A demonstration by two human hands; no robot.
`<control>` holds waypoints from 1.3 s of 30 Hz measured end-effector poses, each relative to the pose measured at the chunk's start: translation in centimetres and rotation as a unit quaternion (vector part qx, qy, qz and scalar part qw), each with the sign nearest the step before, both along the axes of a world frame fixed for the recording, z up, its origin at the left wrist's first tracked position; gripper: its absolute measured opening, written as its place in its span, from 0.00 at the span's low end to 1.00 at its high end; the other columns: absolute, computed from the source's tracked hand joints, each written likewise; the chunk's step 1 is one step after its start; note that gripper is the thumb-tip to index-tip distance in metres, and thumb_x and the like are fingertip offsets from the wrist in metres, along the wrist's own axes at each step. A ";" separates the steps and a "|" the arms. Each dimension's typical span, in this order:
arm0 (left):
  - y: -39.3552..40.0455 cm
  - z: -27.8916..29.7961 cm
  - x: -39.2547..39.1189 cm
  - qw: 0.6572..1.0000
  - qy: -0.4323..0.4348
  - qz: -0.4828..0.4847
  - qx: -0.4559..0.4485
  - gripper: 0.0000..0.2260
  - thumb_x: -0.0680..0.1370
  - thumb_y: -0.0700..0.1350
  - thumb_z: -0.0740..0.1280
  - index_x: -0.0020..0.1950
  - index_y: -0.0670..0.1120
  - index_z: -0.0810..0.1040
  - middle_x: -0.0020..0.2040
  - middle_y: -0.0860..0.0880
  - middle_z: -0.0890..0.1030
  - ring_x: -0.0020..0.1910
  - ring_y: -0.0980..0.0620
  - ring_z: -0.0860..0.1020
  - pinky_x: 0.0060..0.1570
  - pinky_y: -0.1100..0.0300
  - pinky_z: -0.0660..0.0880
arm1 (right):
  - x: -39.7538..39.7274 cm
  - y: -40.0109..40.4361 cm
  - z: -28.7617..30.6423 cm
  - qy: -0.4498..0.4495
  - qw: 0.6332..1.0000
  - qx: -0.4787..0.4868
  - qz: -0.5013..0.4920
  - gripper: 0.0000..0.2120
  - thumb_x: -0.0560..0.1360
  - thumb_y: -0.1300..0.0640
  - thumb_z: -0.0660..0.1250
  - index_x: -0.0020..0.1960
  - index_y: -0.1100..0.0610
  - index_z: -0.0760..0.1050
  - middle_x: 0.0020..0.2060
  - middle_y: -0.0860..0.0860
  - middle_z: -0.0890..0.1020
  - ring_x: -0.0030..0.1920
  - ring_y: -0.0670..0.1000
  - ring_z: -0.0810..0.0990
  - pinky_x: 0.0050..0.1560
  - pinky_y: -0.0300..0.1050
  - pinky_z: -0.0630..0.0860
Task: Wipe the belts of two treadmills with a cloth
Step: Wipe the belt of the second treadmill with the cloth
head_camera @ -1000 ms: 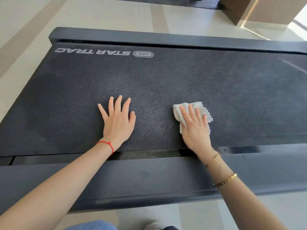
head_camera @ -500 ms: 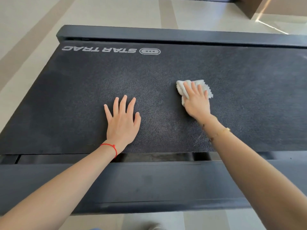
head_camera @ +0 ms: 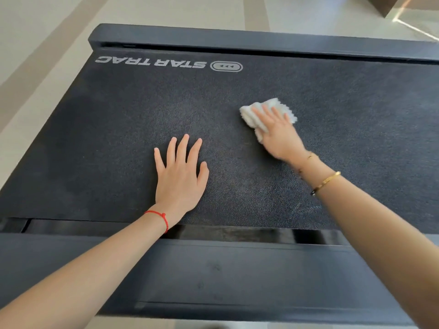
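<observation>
Pale tiled floor (head_camera: 42,55) runs along the left and behind a black Star Trac treadmill, with its logo (head_camera: 152,62) printed upside down at the belt's far left corner. Left hand (head_camera: 180,176) hasn't budged over the last second, flat on the belt (head_camera: 95,138) near the close edge, fingers (head_camera: 184,148) straight and spread, holding nothing, just bracing. Right of it, the right hand (head_camera: 278,134) has slid the white cloth (head_camera: 261,115) away from the near edge out to mid-belt, fingers laid flat on top pressing it down, not really gripping it. So I'd say it's mid-stroke on this first belt, with the far strip and the right side probably still to do. Near side rail (head_camera: 237,269) sits dusty in the foreground; there's a sunlit patch (head_camera: 413,22) top right.
</observation>
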State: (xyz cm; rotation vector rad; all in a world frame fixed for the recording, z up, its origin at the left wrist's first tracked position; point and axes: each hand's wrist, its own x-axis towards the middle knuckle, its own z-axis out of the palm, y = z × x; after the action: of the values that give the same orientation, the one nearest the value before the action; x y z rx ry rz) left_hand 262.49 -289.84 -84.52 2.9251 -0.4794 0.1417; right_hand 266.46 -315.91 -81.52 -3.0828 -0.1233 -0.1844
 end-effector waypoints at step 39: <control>0.1 -0.1 0.0 1.000 -0.005 -0.002 -0.014 0.26 0.82 0.55 0.49 0.80 0.52 0.58 0.80 0.46 0.59 0.79 0.43 0.54 0.75 0.35 0.49 | -12.4 2.3 -0.5 0.061 0.985 0.138 0.087 0.26 0.82 0.58 0.57 0.78 0.48 0.55 0.78 0.45 0.54 0.78 0.47 0.46 0.77 0.47 0.42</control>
State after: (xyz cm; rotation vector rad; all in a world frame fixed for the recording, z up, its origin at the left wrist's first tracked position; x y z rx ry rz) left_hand 262.45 -289.72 -84.58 2.8968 -0.4802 0.1616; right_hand 254.09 -313.59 -82.04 -2.7797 -0.3293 -0.0021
